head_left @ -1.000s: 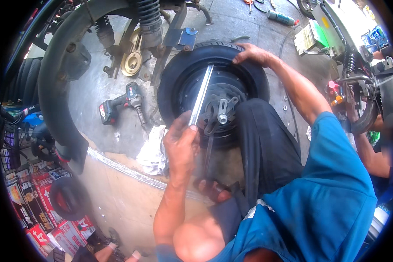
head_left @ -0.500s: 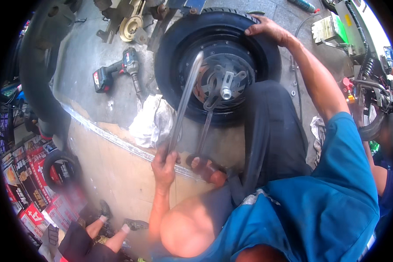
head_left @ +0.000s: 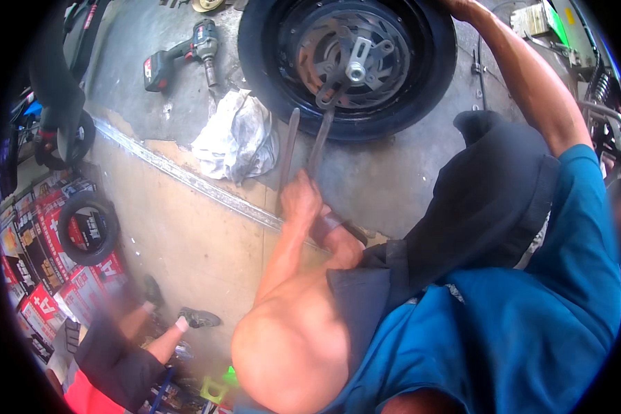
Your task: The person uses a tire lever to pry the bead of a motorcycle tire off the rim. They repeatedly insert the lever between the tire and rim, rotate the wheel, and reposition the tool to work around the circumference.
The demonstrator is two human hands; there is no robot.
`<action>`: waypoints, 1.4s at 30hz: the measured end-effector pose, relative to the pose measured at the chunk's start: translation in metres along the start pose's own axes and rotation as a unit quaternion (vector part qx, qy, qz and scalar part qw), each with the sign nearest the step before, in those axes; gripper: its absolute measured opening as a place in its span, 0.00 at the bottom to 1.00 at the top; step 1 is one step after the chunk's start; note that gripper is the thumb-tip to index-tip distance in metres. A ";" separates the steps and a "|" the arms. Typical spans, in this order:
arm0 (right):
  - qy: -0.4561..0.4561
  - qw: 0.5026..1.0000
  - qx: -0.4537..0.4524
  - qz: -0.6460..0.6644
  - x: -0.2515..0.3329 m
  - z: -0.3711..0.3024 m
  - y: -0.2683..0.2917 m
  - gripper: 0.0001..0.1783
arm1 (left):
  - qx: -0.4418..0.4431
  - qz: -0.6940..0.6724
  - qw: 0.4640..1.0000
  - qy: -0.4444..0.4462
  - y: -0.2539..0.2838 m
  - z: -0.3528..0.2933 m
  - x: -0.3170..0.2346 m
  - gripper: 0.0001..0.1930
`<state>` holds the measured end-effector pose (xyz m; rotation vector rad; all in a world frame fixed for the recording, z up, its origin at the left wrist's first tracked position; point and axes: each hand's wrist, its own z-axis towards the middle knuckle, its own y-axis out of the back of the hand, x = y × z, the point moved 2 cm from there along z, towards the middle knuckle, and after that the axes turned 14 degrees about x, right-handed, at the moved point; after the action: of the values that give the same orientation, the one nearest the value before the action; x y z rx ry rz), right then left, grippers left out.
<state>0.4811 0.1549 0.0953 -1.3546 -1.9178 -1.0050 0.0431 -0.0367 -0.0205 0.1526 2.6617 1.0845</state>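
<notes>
A wheel with a black tyre (head_left: 376, 58) lies flat on the grey floor at the top, its upper edge cut off by the frame; a slotted metal bracket and nut partly cover its brake disc (head_left: 310, 62). The right hand (head_left: 457, 5) is almost wholly beyond the top edge, beside the tyre, so I cannot tell what its fingers do. Below the wheel, the left hand (head_left: 301, 199) is closed round the lower part of at least one of two narrow metal bars (head_left: 291, 141); blur hides whether it grips both. One bar's tip stands free, while the other reaches up to the bracket, its exact contact unclear. Behind that hand, the person's sandalled foot (head_left: 339, 233) is partly covered. A crumpled white cloth (head_left: 238, 138) lies just left of the bars, with a cordless power tool (head_left: 205, 45) above it. The person's dark trouser leg (head_left: 493, 186) blocks the floor at right. At lower left, another person's legs (head_left: 164, 341) blur near red-and-white boxes (head_left: 93, 295) and a small tyre (head_left: 66, 231); dark vignetting swallows the corners.
</notes>
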 end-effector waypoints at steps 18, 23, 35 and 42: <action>0.111 0.992 -0.030 -0.042 -0.019 -0.002 0.014 0.51 | 0.316 0.429 0.835 -0.134 0.280 0.060 -0.139 0.22; 0.115 0.954 0.167 0.220 -0.035 -0.010 0.015 0.29 | 0.384 0.417 0.821 -0.065 0.293 0.076 -0.172 0.23; 0.129 0.967 0.130 0.175 -0.019 -0.025 0.010 0.31 | 0.433 0.420 0.791 -0.107 0.294 0.090 -0.171 0.24; 0.092 0.979 0.114 0.138 -0.015 -0.027 0.011 0.40 | 0.433 0.437 0.784 -0.087 0.287 0.080 -0.187 0.21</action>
<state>0.4974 0.1264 0.1008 -1.3015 -1.6009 -0.7221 0.2443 0.1860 0.1622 1.6719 2.6625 -0.1623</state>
